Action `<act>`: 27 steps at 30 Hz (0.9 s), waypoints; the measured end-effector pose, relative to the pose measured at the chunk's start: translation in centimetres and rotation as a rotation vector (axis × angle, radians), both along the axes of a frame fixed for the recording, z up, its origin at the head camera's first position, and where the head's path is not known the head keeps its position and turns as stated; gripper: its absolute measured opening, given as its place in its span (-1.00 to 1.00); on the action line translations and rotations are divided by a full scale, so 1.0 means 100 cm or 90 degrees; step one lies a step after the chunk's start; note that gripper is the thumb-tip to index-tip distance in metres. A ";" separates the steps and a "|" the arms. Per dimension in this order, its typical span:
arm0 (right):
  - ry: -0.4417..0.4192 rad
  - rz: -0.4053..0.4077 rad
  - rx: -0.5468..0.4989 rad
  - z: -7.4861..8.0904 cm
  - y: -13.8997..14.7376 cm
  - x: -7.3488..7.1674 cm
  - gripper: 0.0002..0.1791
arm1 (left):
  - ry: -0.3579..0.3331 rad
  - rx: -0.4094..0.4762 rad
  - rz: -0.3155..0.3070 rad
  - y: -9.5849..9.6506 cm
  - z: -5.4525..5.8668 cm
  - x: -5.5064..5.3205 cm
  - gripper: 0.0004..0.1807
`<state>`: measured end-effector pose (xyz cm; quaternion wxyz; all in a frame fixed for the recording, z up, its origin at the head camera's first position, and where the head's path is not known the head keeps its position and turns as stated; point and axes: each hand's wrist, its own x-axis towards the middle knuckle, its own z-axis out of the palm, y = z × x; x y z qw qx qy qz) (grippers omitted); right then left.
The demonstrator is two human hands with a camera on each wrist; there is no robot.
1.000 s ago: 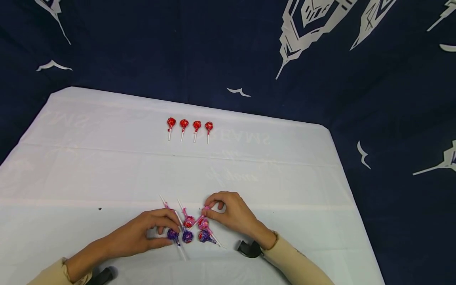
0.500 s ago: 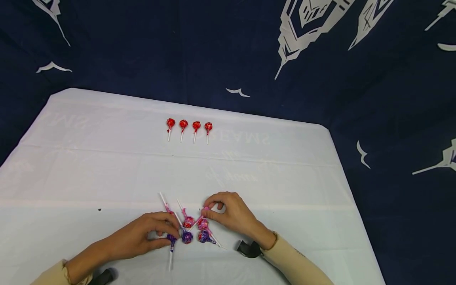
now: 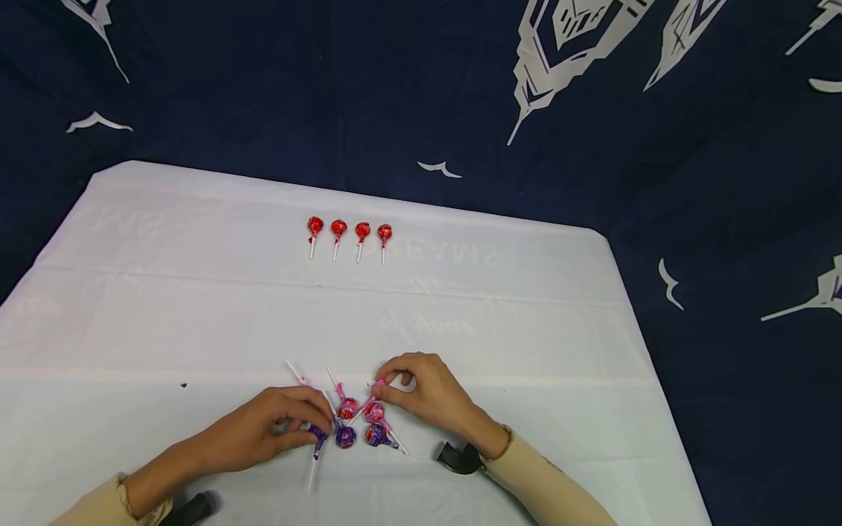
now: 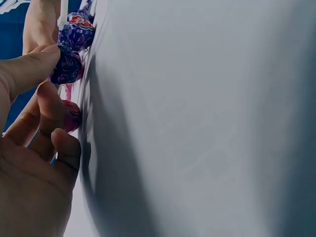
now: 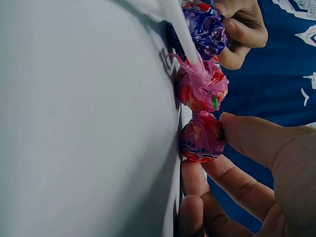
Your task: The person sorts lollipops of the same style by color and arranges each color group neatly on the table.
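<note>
My left hand (image 3: 263, 431) pinches a purple-wrapped lollipop (image 4: 66, 69) between thumb and forefinger, its white stick pointing toward the front of the table. Part of its head is hidden by the fingers. Beyond those fingers a pink-wrapped lollipop (image 3: 302, 378) shows only its stick end. To the right, my right hand (image 3: 424, 391) holds another pink lollipop (image 5: 202, 138) by its head, thumb on one side and fingers on the other. Between the hands lie a pink lollipop (image 3: 349, 408), a purple one (image 3: 346, 437), another pink one (image 3: 375, 413) and another purple one (image 3: 378, 436), close together with sticks crossing.
Several red lollipops (image 3: 338, 228) stand in a neat row near the far edge, sticks toward me. A white cloth (image 3: 197, 314) covers the table. A small dark speck (image 3: 184, 385) lies left of the hands. Behind hangs a navy patterned cloth (image 3: 263, 88).
The purple lollipop in my left hand has turned, its stick swinging from front-right to front-left. The pink stick beyond that hand tilts further left. My right hand stays in place.
</note>
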<state>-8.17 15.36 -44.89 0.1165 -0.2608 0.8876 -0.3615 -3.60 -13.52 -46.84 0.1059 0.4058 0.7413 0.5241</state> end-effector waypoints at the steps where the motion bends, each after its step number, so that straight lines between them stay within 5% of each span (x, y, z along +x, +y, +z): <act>1: 0.001 0.000 -0.001 0.000 0.000 0.000 -0.86 | -0.005 -0.001 0.002 0.000 0.000 -0.001 -0.83; 9: 0.002 0.002 -0.008 0.001 0.000 0.000 -0.85 | -0.041 0.006 0.018 -0.004 0.006 -0.005 -0.80; 17: -0.003 0.005 -0.009 0.000 -0.001 0.000 -0.86 | -0.019 0.017 0.045 -0.010 0.019 -0.019 -0.75; 27: -0.007 0.003 -0.008 0.000 0.000 0.000 -0.86 | 0.003 -0.036 0.111 -0.022 0.035 -0.059 -0.76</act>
